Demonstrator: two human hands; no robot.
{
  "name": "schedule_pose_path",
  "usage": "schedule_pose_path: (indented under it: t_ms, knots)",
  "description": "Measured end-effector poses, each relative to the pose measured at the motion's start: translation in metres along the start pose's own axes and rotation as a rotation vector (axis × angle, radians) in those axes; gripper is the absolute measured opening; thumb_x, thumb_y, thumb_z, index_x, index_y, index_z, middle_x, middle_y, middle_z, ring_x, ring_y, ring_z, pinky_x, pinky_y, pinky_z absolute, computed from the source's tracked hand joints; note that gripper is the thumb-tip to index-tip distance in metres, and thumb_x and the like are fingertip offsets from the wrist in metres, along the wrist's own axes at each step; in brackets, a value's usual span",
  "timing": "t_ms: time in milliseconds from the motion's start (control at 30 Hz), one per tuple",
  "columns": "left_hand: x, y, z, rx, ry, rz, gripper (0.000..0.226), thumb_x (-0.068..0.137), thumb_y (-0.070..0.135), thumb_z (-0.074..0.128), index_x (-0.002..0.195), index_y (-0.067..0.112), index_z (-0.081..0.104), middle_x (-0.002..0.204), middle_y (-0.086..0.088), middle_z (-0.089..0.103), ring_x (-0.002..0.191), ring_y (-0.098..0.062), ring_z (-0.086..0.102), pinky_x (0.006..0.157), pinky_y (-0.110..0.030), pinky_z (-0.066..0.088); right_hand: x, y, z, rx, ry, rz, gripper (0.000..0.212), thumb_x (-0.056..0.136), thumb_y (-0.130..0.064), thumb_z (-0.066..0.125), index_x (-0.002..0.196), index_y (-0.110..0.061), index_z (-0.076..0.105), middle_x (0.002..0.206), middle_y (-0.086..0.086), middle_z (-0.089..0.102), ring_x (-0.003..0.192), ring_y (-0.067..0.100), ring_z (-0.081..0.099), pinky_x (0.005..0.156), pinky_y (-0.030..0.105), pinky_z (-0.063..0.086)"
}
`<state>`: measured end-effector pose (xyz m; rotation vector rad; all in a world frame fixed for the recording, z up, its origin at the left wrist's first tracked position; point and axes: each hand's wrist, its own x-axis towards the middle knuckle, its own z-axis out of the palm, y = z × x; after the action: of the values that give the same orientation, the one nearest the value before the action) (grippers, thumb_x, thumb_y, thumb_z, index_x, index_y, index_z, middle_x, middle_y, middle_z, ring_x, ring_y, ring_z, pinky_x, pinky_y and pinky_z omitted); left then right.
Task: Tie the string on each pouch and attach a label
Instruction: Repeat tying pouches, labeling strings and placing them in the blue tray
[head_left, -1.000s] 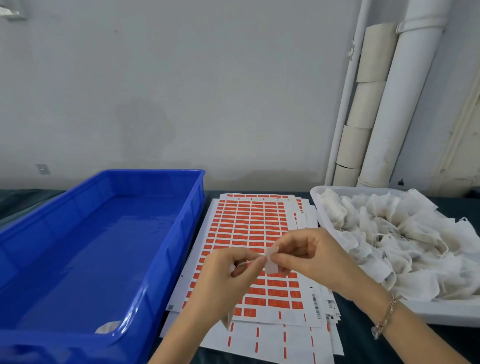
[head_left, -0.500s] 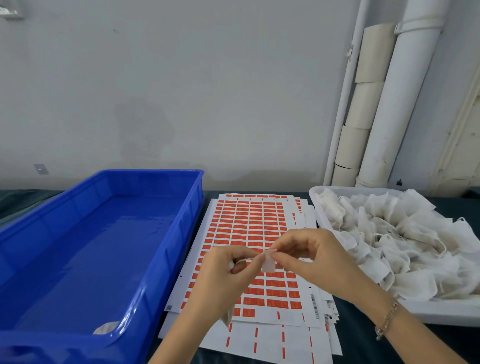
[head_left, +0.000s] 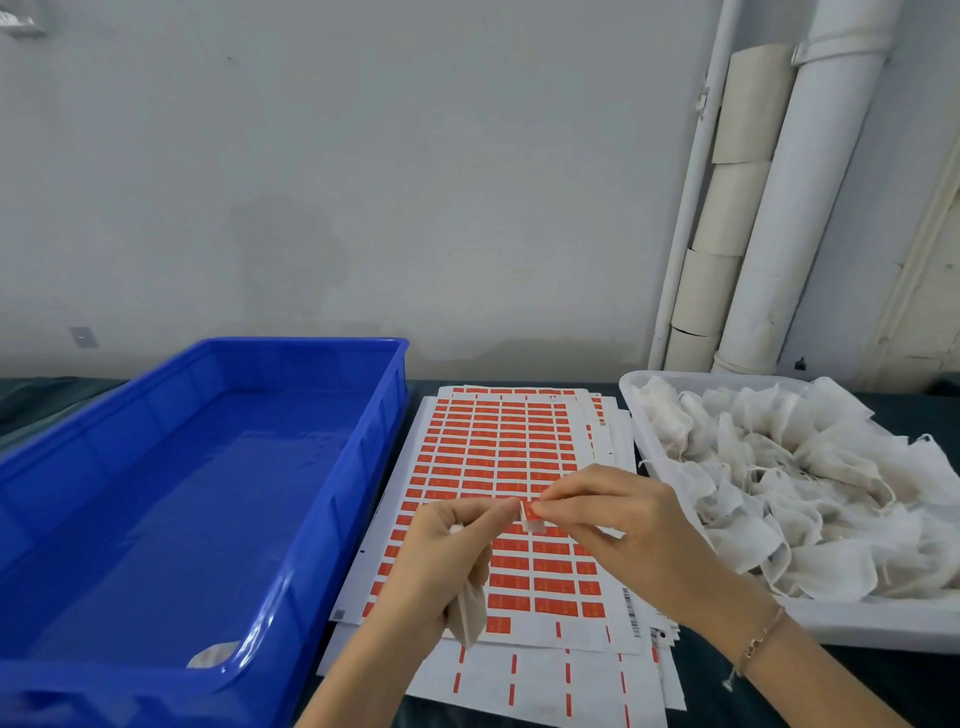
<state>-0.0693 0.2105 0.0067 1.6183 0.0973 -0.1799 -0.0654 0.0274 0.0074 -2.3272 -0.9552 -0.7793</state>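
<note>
My left hand (head_left: 441, 551) grips a small white pouch (head_left: 470, 616) that hangs below the palm, its thumb and forefinger pinching up near a label. My right hand (head_left: 618, 525) pinches a small orange and white label (head_left: 531, 517) between thumb and fingertips, right against the left fingertips. The string itself is too thin to make out. Both hands hover above a stack of label sheets (head_left: 498, 467) covered with orange stickers.
A large blue plastic bin (head_left: 322, 519) stands on the left, with one white pouch (head_left: 213, 656) in its near corner. On the right, a white tray (head_left: 878, 621) is heaped with several white pouches (head_left: 810, 478). White pipes run up the wall behind.
The label between my fingertips has turned, and its orange face shows now. Both hands stay close together over the sheets.
</note>
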Motion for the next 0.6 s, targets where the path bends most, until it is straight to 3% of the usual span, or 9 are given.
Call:
schedule_pose_path:
  t_ms: [167,300,400,500,600]
  knots:
    - [0.002,0.0,0.0,-0.078,-0.048,-0.037,0.018,0.085,0.029,0.068,0.082,0.013,0.075,0.082,-0.025,0.063,0.06,-0.022,0.051,0.052,-0.02,0.038,0.0,-0.002,-0.002,-0.16,-0.055,-0.086,0.025,0.074,-0.021,0.069,0.096,-0.013,0.077,0.095,0.003,0.074,0.085,0.015,0.072,0.077,0.023,0.057]
    - [0.003,-0.002,0.001,-0.108,-0.048,-0.055,0.027,0.084,0.034,0.067,0.088,0.007,0.073,0.104,-0.034,0.062,0.088,-0.05,0.058,0.075,-0.034,0.043,-0.002,-0.002,-0.002,-0.241,-0.113,-0.137,0.031,0.07,-0.025,0.07,0.097,-0.012,0.076,0.096,0.004,0.074,0.084,0.017,0.072,0.075,0.023,0.056]
    - [0.001,-0.003,0.004,-0.085,0.01,-0.006,0.031,0.077,0.042,0.068,0.082,0.011,0.073,0.094,-0.022,0.071,0.084,-0.042,0.064,0.08,-0.033,0.052,-0.004,0.001,0.002,-0.258,-0.109,-0.133,0.034,0.071,-0.023,0.07,0.103,-0.014,0.075,0.103,0.004,0.073,0.09,0.017,0.072,0.078,0.024,0.055]
    - [-0.001,-0.005,0.007,-0.027,0.138,0.098,0.009,0.079,0.033,0.072,0.072,0.027,0.073,0.079,0.003,0.075,0.084,-0.024,0.071,0.087,-0.047,0.056,-0.007,0.0,0.012,-0.026,0.001,0.028,0.031,0.075,-0.016,0.076,0.106,-0.018,0.073,0.108,-0.004,0.071,0.098,0.011,0.069,0.085,0.021,0.054]
    - [-0.002,-0.009,0.006,0.028,0.201,0.174,0.006,0.077,0.035,0.073,0.073,0.031,0.074,0.077,0.012,0.074,0.084,-0.018,0.071,0.083,-0.04,0.057,-0.004,-0.013,0.022,0.382,0.134,0.398,0.023,0.08,-0.034,0.072,0.102,-0.03,0.069,0.096,-0.022,0.07,0.088,0.003,0.068,0.073,0.015,0.055]
